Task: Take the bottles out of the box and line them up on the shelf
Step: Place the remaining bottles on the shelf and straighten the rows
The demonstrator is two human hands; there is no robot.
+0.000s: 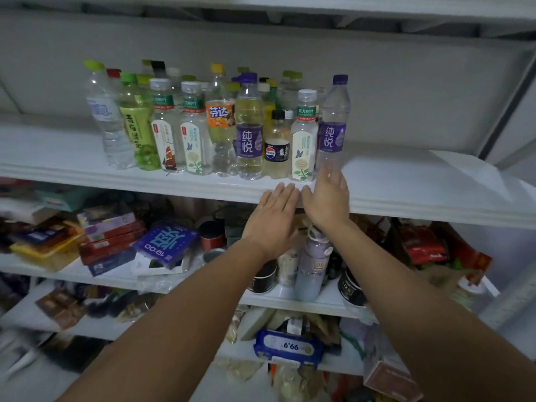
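Placement is the step in hand: a clear bottle (333, 123) with a purple cap and purple label stands at the right end of the front row on the white shelf (406, 187). It is just beside a white-labelled tea bottle (303, 140) and leans slightly to the right rather than standing plumb. The right hand (326, 198) is at its foot with fingers loosened and fairly straight. Motion blur hides whether they touch the plastic, but they do not look wrapped round it. The left hand (274, 219) hovers flat just beside the right one, at the shelf's front lip, fingers straight and together, holding nothing. The bottle looks empty or nearly so, thin-walled and light, so I judge it would tip at a small knock. Many other bottles (200, 126) stand in crowded rows to its left. The box is out of view, so how many remain cannot be told. The next move, as I judge it, calls for steadying this bottle upright and square with its neighbours, then going to the box for another, the row growing rightward
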